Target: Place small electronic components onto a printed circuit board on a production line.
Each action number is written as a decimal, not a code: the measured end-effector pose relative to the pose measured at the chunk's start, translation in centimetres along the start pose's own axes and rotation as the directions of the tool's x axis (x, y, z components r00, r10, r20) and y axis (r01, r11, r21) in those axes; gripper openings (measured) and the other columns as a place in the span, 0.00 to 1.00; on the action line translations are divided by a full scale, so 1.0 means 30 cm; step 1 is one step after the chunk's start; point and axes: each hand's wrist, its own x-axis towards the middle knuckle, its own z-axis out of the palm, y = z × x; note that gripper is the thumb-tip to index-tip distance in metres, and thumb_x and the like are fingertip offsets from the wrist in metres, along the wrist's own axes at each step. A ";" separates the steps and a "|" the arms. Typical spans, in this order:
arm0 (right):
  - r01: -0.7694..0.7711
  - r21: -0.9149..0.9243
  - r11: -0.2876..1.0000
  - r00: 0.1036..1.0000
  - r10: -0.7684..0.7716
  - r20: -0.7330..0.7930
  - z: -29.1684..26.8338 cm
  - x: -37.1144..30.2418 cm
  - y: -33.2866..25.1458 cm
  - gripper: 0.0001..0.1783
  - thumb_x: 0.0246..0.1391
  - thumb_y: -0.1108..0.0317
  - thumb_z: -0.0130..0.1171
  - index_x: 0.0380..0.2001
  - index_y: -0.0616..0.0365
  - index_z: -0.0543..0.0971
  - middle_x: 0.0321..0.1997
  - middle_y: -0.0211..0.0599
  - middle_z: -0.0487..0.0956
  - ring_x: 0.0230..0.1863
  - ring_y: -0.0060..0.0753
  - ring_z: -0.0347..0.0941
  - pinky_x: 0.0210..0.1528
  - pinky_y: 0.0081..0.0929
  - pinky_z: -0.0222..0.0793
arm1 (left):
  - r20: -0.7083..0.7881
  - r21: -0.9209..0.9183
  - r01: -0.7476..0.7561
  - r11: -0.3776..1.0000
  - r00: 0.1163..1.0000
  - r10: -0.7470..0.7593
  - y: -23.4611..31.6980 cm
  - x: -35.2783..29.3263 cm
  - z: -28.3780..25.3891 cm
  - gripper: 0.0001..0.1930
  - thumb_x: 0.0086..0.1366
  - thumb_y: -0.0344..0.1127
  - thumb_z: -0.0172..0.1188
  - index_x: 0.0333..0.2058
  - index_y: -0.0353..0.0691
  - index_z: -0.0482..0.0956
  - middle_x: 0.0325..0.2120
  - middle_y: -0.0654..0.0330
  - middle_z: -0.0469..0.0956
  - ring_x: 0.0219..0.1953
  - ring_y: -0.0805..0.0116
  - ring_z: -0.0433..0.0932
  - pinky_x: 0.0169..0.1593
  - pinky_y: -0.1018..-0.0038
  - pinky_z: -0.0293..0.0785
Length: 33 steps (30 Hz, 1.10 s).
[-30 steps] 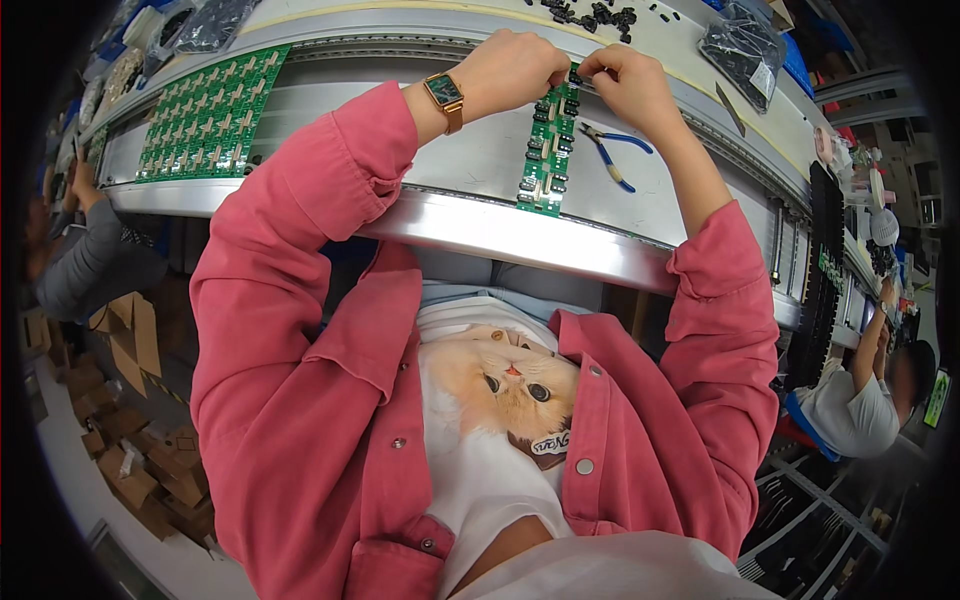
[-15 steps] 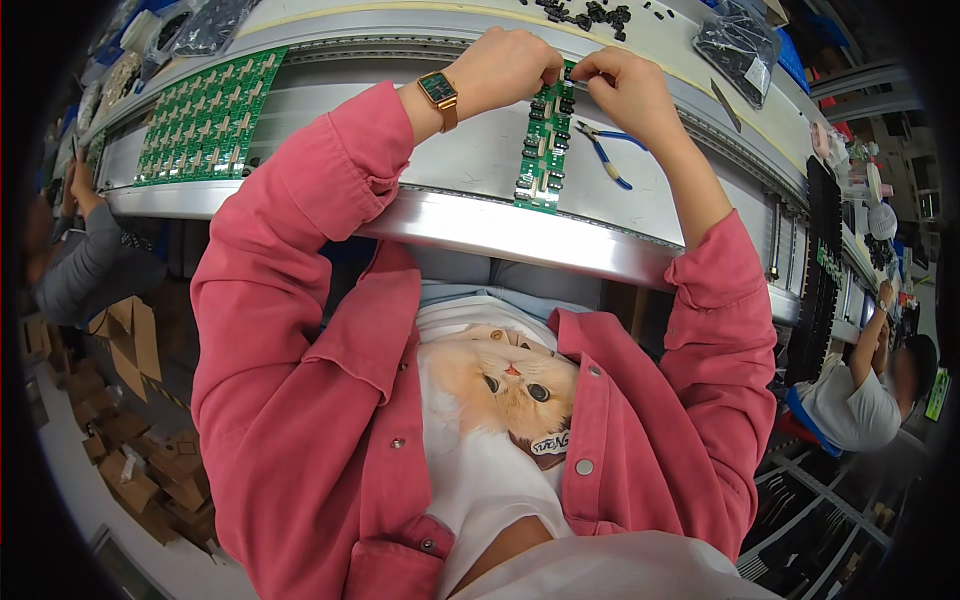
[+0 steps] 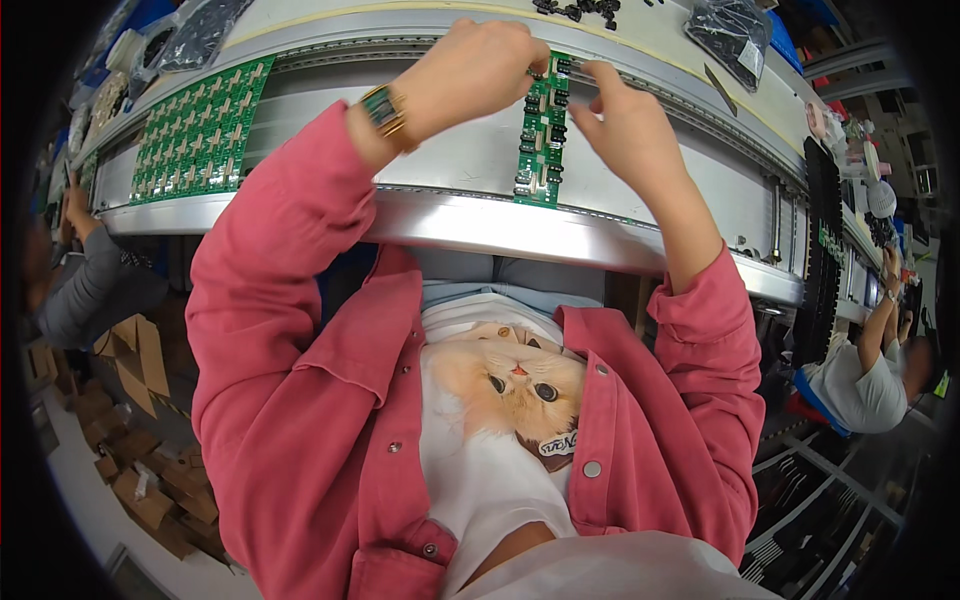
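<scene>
A narrow green circuit board strip (image 3: 542, 140) with rows of small black parts and pale connectors lies across the metal rails in front of me. At its upper left edge is my left hand (image 3: 480, 75), fingers curled and closed. What those fingertips hold is hidden. My right hand (image 3: 630, 125) is off the strip's right side, thumb and forefinger spread with nothing between them. Further left lies a wide green circuit board panel (image 3: 203, 133) with rows of pale connectors.
A long metal rail (image 3: 480, 230) runs along the near edge. Loose black parts (image 3: 590, 10), a bagged bundle (image 3: 728, 40) and a knife-like blade (image 3: 720, 90) lie on the far ledge. A black slotted rack (image 3: 823, 250) stands right. Co-workers sit left (image 3: 100, 275) and right (image 3: 860, 385).
My right hand has let go at the strip's top and drawn back toward me, opening its fingers. My left hand has shifted slightly left. The blue-handled pliers no longer show.
</scene>
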 end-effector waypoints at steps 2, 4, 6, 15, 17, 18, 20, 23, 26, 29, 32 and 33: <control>-0.068 -0.149 0.986 0.997 0.074 0.037 0.021 -0.004 -0.039 0.28 0.45 0.66 0.58 0.51 0.63 0.68 0.23 0.42 0.79 0.23 0.40 0.76 0.24 0.29 0.69 | 0.032 -0.010 -0.038 0.999 0.999 0.038 0.048 -0.056 -0.080 0.07 0.51 0.29 0.60 0.31 0.39 0.78 0.30 0.60 0.77 0.28 0.59 0.75 0.37 0.70 0.70; -0.101 -0.222 0.970 0.992 0.115 0.049 0.037 0.004 -0.072 0.32 0.45 0.64 0.59 0.54 0.64 0.65 0.22 0.43 0.79 0.23 0.42 0.77 0.24 0.30 0.69 | 0.144 -0.018 -0.022 1.000 0.989 0.024 0.129 -0.130 -0.175 0.10 0.52 0.30 0.59 0.35 0.39 0.76 0.34 0.61 0.76 0.31 0.59 0.75 0.41 0.68 0.68; -0.140 -0.262 0.955 0.980 0.172 0.104 0.054 0.028 -0.094 0.37 0.44 0.61 0.61 0.56 0.66 0.61 0.23 0.44 0.80 0.23 0.42 0.77 0.24 0.30 0.70 | 0.230 -0.024 0.013 1.000 0.973 -0.007 0.195 -0.202 -0.224 0.11 0.52 0.30 0.59 0.37 0.39 0.75 0.35 0.61 0.76 0.33 0.60 0.75 0.43 0.68 0.67; -0.197 -0.353 0.915 0.963 0.248 0.106 0.098 0.069 -0.125 0.39 0.42 0.55 0.64 0.53 0.66 0.61 0.22 0.44 0.80 0.22 0.45 0.78 0.24 0.32 0.71 | 0.002 -0.262 0.328 0.908 0.941 -0.340 0.159 -0.368 -0.042 0.11 0.53 0.28 0.59 0.37 0.39 0.76 0.37 0.61 0.76 0.31 0.63 0.74 0.41 0.73 0.69; -0.202 -0.335 0.920 0.958 0.257 0.130 0.095 0.076 -0.137 0.41 0.41 0.55 0.64 0.53 0.67 0.60 0.22 0.44 0.80 0.22 0.45 0.78 0.24 0.31 0.72 | -0.096 -0.351 0.409 0.842 0.879 -0.467 0.136 -0.379 0.011 0.11 0.52 0.27 0.59 0.36 0.39 0.76 0.36 0.61 0.76 0.31 0.63 0.74 0.40 0.73 0.69; -0.205 -0.325 0.923 0.955 0.262 0.141 0.095 0.079 -0.142 0.42 0.40 0.55 0.65 0.54 0.68 0.60 0.23 0.44 0.80 0.22 0.44 0.78 0.25 0.31 0.72 | -0.138 -0.398 0.442 0.804 0.838 -0.528 0.127 -0.382 0.026 0.10 0.52 0.27 0.60 0.36 0.39 0.77 0.36 0.61 0.76 0.31 0.63 0.74 0.39 0.73 0.69; -0.226 -0.332 0.916 0.950 0.283 0.133 0.095 0.084 -0.137 0.43 0.40 0.55 0.65 0.54 0.68 0.60 0.23 0.44 0.80 0.22 0.44 0.78 0.25 0.31 0.72 | -0.145 -0.383 0.431 0.817 0.845 -0.514 0.118 -0.380 0.041 0.10 0.52 0.27 0.59 0.35 0.39 0.77 0.36 0.61 0.76 0.31 0.64 0.74 0.39 0.74 0.69; -0.237 -0.333 0.913 0.944 0.297 0.143 0.102 0.087 -0.130 0.46 0.38 0.55 0.66 0.55 0.71 0.58 0.23 0.45 0.80 0.22 0.43 0.78 0.26 0.31 0.72 | -0.175 -0.317 0.446 0.837 0.840 -0.514 0.121 -0.393 0.052 0.09 0.52 0.27 0.59 0.34 0.38 0.77 0.36 0.61 0.77 0.30 0.65 0.74 0.37 0.75 0.70; -0.272 -0.350 0.896 0.929 0.340 0.148 0.099 0.095 -0.142 0.50 0.36 0.55 0.68 0.56 0.74 0.57 0.23 0.45 0.80 0.22 0.42 0.78 0.26 0.29 0.72 | -0.162 -0.333 0.458 0.824 0.834 -0.528 0.130 -0.391 0.047 0.08 0.53 0.27 0.59 0.34 0.38 0.78 0.35 0.61 0.77 0.30 0.65 0.74 0.36 0.75 0.70; -0.268 -0.310 0.912 0.932 0.327 0.155 0.089 0.099 -0.139 0.52 0.34 0.54 0.69 0.57 0.75 0.57 0.24 0.45 0.80 0.21 0.41 0.77 0.26 0.28 0.71 | -0.150 -0.347 0.467 0.814 0.829 -0.539 0.138 -0.387 0.037 0.07 0.53 0.27 0.59 0.33 0.38 0.78 0.35 0.62 0.78 0.30 0.65 0.74 0.36 0.75 0.70; -0.267 -0.321 0.909 0.934 0.326 0.147 0.085 0.103 -0.136 0.53 0.33 0.54 0.69 0.57 0.76 0.57 0.24 0.45 0.80 0.22 0.40 0.77 0.26 0.28 0.71 | -0.143 -0.331 0.481 0.812 0.825 -0.547 0.140 -0.387 0.037 0.07 0.54 0.27 0.59 0.33 0.38 0.78 0.34 0.62 0.78 0.30 0.66 0.74 0.36 0.76 0.70; -0.256 -0.320 0.912 0.937 0.315 0.151 0.076 0.098 -0.122 0.53 0.33 0.54 0.69 0.57 0.76 0.57 0.24 0.45 0.80 0.22 0.40 0.77 0.25 0.28 0.71 | -0.139 -0.327 0.483 0.812 0.825 -0.547 0.140 -0.386 0.039 0.07 0.54 0.28 0.58 0.33 0.38 0.78 0.34 0.62 0.78 0.30 0.66 0.74 0.35 0.76 0.70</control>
